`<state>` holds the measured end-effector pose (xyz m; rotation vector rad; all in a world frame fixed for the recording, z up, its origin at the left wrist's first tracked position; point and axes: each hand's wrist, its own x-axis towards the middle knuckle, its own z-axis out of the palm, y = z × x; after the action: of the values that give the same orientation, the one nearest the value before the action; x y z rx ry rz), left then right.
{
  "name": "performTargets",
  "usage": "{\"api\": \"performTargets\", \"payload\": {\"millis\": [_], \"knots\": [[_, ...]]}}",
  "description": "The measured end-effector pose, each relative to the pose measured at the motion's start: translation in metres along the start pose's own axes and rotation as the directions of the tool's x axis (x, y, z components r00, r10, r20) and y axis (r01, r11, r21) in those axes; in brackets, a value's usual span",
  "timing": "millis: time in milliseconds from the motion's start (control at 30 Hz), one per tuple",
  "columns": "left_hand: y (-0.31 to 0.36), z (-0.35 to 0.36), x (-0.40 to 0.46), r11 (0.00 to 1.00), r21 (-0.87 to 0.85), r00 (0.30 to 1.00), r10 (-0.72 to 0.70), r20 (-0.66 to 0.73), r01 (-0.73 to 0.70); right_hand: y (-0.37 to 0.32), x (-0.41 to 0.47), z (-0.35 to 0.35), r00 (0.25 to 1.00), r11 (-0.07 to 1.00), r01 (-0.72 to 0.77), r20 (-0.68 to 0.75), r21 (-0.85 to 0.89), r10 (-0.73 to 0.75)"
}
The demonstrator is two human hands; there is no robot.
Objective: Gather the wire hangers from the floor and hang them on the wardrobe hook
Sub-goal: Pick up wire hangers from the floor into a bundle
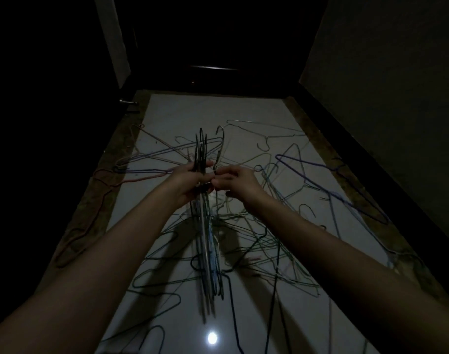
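Right now both my arms reach out over a pale, glossy floor [244,111] in a dim, narrow passage. My left hand [190,180] is curled round a bunch [205,241] of wire hangers, gripping them near their necks, so the hooks stick up past my fingers and the bodies hang down edge-on beneath my wrist, well above the floor. My right hand [237,181] is just beside the left, fingertips pinching the neck of one pale hanger [219,146] whose hook rises right next to the bunch's hooks. The two hands are almost touching.

Below and around them, loose hangers [269,241] lie scattered and tangled across the floor: green and teal ones in the middle, a purple one [328,185] to the right, a red one [90,221] along the left edge on the darker border strip, and pinkish and blue ones to the upper left. A bright round reflection [212,338] shines on the floor close to me. Dark walls stand on both sides, and a dark door [218,47] closes the far end. I cannot make out any wardrobe hook in this gloom.
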<state>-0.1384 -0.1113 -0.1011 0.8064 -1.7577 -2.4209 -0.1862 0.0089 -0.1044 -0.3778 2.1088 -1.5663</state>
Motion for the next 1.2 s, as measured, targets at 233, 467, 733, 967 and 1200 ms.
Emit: {"api": "performTargets", "payload": {"millis": [233,467,733,967,1200], "knots": [[-0.006,-0.025,0.009,0.999,-0.008,0.995,0.050,-0.086,-0.051,0.013,0.012,0.025,0.997,0.999,0.047,0.066,0.000,-0.047],[-0.008,-0.052,0.019,0.998,0.012,0.989,0.068,-0.135,-0.067,0.071,0.033,0.027,0.974,0.973,-0.227,0.011,0.031,0.227],[-0.014,-0.075,0.024,0.999,-0.029,0.993,0.028,-0.115,-0.031,0.128,0.043,0.042,0.941,0.935,-0.337,-0.041,-0.106,0.335],[-0.018,-0.084,0.024,1.000,0.008,0.983,0.012,-0.183,-0.011,0.128,0.042,0.069,0.957,0.951,-0.289,-0.040,-0.109,0.286],[-0.011,-0.086,0.024,1.000,0.020,0.982,0.025,-0.189,-0.022,0.101,0.051,0.051,0.977,0.977,-0.152,-0.176,-0.152,0.125]]}}
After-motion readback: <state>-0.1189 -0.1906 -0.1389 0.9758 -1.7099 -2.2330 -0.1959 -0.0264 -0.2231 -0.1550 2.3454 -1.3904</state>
